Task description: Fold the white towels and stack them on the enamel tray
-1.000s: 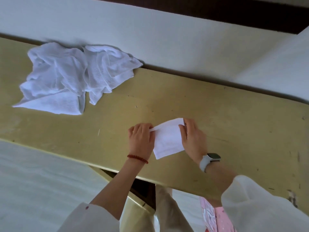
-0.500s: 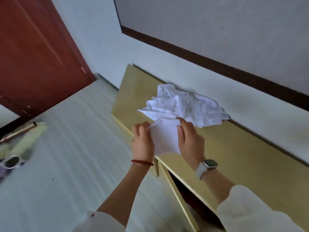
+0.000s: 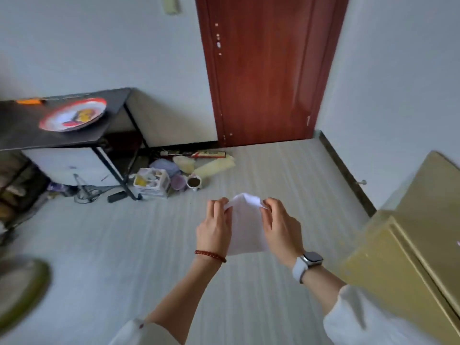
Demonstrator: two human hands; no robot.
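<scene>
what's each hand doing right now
Left hand: pinching the towel's left top corner.
Right hand: pinching its right top corner.

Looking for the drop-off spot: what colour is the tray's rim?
Red, on the enamel tray, head view.

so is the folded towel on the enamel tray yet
No, both hands hold the folded towel in mid-air, far from the enamel tray on the black table.
</scene>
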